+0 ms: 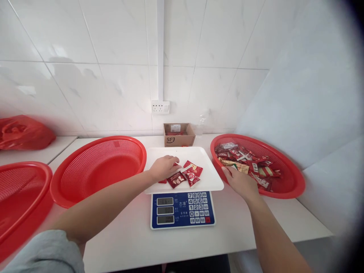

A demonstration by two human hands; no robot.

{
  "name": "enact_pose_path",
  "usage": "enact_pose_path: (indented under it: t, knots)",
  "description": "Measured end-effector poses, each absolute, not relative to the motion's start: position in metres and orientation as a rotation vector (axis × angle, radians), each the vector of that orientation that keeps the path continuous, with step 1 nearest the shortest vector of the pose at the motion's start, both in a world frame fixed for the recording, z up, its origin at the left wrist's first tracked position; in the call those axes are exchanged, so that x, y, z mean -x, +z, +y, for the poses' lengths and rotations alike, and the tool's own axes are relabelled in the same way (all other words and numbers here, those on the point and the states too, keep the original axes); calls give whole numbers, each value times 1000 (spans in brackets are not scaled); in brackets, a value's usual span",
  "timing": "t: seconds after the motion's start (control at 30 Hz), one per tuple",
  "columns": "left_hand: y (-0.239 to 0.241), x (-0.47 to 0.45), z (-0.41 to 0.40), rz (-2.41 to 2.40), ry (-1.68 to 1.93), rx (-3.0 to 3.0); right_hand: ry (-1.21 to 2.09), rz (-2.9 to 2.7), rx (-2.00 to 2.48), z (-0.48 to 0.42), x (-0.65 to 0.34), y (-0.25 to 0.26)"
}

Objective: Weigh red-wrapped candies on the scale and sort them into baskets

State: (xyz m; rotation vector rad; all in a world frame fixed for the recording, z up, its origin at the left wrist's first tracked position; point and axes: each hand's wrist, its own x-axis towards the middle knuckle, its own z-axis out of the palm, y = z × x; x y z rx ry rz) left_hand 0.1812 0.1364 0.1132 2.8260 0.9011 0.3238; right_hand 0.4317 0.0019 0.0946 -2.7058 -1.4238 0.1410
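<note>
My left hand is over the white weighing tray, its fingers bent round a red packet that they partly cover. Small red packets with white and gold print lie on the tray at my fingertips. Under the tray is the scale's blue panel, with keys and three displays. To the right, my right hand reaches over the near rim of a red basket heaped with packets. Its thumb is by a gold packet; the other fingers are mostly hidden, so their grip does not show.
Left of the scale is a red mesh basket, with another red basket at the far left. Behind the tray stand a cardboard box and a clear bottle. A red plastic bag lies at the back left, against the tiled wall.
</note>
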Motion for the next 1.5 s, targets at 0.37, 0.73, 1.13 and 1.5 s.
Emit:
enact_pose_path:
  t: [0.37, 0.73, 1.13, 1.5]
  knots:
    - [166, -74, 175, 1481, 331, -2637, 110, -1439, 2698, 1, -433, 91]
    - [129, -118, 117, 680, -44, -2677, 101, -1413, 2693, 3, -435, 91]
    - [102, -225, 115, 405, 67, -2821, 149, -1419, 2691, 4, -432, 96]
    - [101, -243, 111, 517, 322, -2802, 143, -1420, 2671, 2, -431, 96]
